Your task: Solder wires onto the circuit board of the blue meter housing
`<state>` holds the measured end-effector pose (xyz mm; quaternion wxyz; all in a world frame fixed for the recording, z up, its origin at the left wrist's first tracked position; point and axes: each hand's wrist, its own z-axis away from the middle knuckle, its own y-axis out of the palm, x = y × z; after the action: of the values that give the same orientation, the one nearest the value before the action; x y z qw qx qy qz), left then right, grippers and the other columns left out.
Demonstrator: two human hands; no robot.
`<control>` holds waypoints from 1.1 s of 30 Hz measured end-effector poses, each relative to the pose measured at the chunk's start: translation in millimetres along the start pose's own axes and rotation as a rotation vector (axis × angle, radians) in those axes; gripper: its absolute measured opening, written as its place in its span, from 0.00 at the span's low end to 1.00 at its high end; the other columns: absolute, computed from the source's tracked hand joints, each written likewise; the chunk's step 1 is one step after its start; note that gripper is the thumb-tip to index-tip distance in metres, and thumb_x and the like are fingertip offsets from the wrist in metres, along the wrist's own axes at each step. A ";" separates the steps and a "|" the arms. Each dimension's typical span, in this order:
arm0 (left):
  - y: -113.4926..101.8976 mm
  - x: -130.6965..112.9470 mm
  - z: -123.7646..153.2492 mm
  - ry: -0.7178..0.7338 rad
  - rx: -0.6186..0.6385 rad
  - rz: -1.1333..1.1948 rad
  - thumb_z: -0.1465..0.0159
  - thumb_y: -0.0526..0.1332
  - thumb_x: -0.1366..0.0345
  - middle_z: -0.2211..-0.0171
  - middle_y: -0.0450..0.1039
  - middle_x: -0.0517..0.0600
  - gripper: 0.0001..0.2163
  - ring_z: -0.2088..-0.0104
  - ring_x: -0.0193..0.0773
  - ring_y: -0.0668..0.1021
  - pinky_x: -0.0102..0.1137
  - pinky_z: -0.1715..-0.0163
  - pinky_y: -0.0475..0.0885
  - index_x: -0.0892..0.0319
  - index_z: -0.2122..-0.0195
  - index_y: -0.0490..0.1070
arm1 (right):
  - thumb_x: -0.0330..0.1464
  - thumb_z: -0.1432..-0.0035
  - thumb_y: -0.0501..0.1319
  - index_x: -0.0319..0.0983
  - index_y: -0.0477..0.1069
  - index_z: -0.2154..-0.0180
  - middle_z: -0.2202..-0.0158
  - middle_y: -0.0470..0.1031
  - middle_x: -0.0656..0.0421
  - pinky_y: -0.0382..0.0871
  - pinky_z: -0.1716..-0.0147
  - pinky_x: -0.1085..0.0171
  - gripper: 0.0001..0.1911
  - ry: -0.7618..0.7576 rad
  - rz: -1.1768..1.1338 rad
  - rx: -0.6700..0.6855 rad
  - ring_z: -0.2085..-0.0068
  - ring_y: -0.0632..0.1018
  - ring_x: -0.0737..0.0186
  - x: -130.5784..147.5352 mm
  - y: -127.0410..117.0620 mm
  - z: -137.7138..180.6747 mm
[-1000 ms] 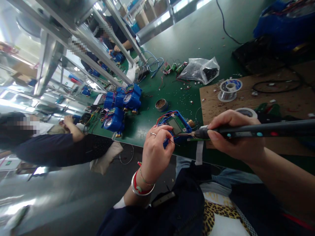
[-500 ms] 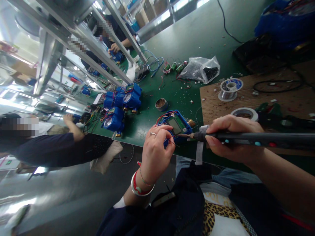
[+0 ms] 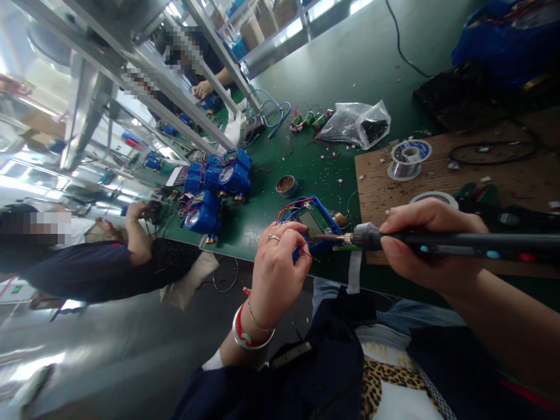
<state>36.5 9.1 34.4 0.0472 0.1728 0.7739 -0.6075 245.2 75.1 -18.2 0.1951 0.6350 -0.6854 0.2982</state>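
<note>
1. Blue plastic meter housing with a grey rectangular display [image 3: 324, 219] is located near the front edge of the dark green counter [image 3: 248, 230], just left of the brown cardboard sheet [image 3: 371, 192].
2. Left hand [image 3: 280, 262]: fingertips drawn together at the housing's near-left side; a thin dark wire [image 3: 314, 257] is pinched there, its end projecting.
3. Right hand [image 3: 441, 269]: closed in a pen grip around the black pen-shaped soldering iron [image 3: 494, 240]. Its slim metal tip is laid over the housing's near side; contact cannot be confirmed, the spot being too small.
4. Judged good practice: the tip should be kept low and steady, and the wire held still.
5. The left fingertips are near the tip; a safe gap should be preserved.
6. The thin red and blue wires [image 3: 291, 206] along the far-left rim should be kept clear of hot metal.
</note>
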 end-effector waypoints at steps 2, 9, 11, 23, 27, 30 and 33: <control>-0.5 0.3 0.7 -0.005 0.004 0.005 0.39 0.57 0.75 0.56 0.74 0.50 0.06 0.52 0.39 0.74 0.45 0.42 0.61 0.57 0.69 0.64 | 0.33 0.49 0.66 0.44 0.71 0.68 0.76 0.73 0.62 0.61 0.84 0.63 0.05 0.039 -0.015 -0.043 0.80 0.71 0.64 -0.8 -0.4 2.3; 0.0 -1.5 0.2 -0.013 0.005 0.015 0.38 0.57 0.75 0.55 0.74 0.50 0.05 0.52 0.39 0.74 0.45 0.43 0.63 0.58 0.69 0.64 | 0.31 0.50 0.66 0.42 0.70 0.69 0.76 0.73 0.63 0.61 0.85 0.67 0.06 0.041 -0.050 0.014 0.81 0.70 0.68 -1.3 0.5 -2.3; 0.3 -2.8 -0.4 -0.007 -0.005 0.022 0.39 0.57 0.75 0.56 0.74 0.51 0.05 0.53 0.40 0.74 0.45 0.44 0.64 0.58 0.69 0.64 | 0.30 0.50 0.66 0.42 0.69 0.70 0.77 0.73 0.64 0.61 0.86 0.68 0.05 0.026 -0.044 0.050 0.82 0.69 0.69 -1.0 1.0 -5.4; 0.4 -3.3 0.6 -0.006 0.000 0.026 0.39 0.57 0.75 0.56 0.73 0.51 0.05 0.53 0.40 0.73 0.43 0.44 0.64 0.58 0.69 0.64 | 0.28 0.50 0.65 0.41 0.67 0.72 0.78 0.72 0.64 0.59 0.85 0.70 0.07 0.022 -0.018 0.078 0.83 0.68 0.72 0.8 2.5 -11.0; 0.0 -1.7 0.3 -0.010 0.002 0.028 0.39 0.57 0.75 0.56 0.73 0.50 0.05 0.53 0.39 0.73 0.43 0.44 0.64 0.58 0.69 0.64 | 0.29 0.48 0.64 0.41 0.68 0.72 0.77 0.72 0.63 0.61 0.83 0.69 0.06 0.041 -0.039 0.035 0.81 0.69 0.71 1.0 1.4 -8.7; -0.1 -0.7 0.3 -0.011 0.003 0.021 0.38 0.57 0.75 0.56 0.73 0.50 0.05 0.53 0.39 0.73 0.43 0.44 0.63 0.58 0.69 0.64 | 0.29 0.47 0.64 0.40 0.68 0.71 0.76 0.71 0.64 0.61 0.83 0.70 0.05 0.059 -0.058 -0.002 0.79 0.69 0.71 0.5 1.0 -6.7; -0.8 -0.2 0.2 -0.007 0.010 0.014 0.38 0.57 0.75 0.55 0.73 0.50 0.05 0.53 0.39 0.73 0.44 0.43 0.63 0.58 0.69 0.64 | 0.30 0.47 0.64 0.39 0.68 0.71 0.76 0.71 0.64 0.60 0.84 0.70 0.04 0.055 -0.049 -0.010 0.80 0.69 0.72 0.2 1.1 -5.6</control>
<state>36.5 8.7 35.1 0.0535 0.1763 0.7695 -0.6115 243.4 78.7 -14.1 0.2243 0.6423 -0.6654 0.3072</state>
